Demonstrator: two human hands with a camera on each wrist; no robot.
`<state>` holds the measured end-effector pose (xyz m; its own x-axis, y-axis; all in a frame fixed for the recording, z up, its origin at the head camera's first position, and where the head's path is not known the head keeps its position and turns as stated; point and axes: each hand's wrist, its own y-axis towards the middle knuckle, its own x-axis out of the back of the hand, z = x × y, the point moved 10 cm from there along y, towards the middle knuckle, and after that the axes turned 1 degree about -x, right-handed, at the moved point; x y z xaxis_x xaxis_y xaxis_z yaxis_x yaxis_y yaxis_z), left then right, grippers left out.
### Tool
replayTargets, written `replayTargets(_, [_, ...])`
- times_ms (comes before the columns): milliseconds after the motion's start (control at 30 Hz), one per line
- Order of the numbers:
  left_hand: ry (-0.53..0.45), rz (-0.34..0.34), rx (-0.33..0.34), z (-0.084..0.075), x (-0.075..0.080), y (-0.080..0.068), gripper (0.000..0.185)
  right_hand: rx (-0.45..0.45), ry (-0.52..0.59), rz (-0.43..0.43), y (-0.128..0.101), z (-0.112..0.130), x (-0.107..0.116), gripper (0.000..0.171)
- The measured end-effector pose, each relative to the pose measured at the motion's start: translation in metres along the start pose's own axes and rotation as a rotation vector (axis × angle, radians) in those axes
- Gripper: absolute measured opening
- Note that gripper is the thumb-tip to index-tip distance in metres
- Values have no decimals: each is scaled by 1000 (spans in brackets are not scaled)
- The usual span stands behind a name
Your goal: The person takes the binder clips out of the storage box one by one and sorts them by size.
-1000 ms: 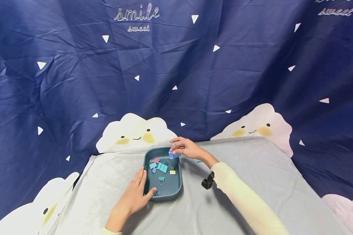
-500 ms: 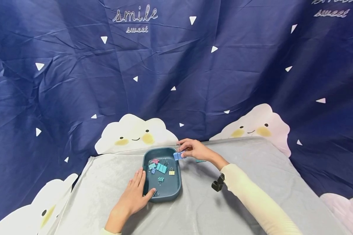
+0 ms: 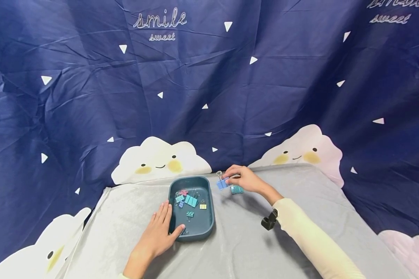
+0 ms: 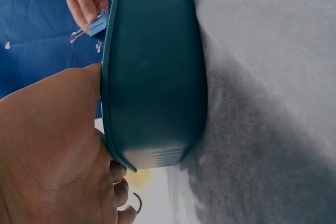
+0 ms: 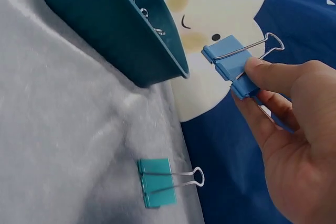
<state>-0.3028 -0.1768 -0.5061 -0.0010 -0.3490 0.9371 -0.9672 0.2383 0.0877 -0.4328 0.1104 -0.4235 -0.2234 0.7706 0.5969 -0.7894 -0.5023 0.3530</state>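
Observation:
My right hand pinches a blue binder clip between thumb and fingers, raised just beyond the box's right rim. In the right wrist view the blue binder clip shows its wire handles pointing up and right. Below it, a teal binder clip lies on the cloth with a handle sticking out. My left hand rests on the left rim of a dark teal box, fingers along the side and thumb over the near corner. Its palm is against the rim in the left wrist view.
Inside the box lie several binder clips, among them a larger turquoise clip, a yellow clip, a pink clip and a small teal clip. Grey cloth covers the table. A blue curtain hangs behind.
My right hand has moved right with the blue binder clip, from over the box to past its rim. More of the teal clip on the cloth shows. My left hand stays put.

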Motion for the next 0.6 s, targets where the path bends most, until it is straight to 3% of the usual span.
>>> replayTargets(267, [-2, 5, 1, 0, 0, -1, 93, -77, -3, -25, -11, -11, 13, 17])
replayTargets(600, [-10, 0, 1, 1, 0, -1, 93, -67, 71, -93, -21, -17, 26, 16])
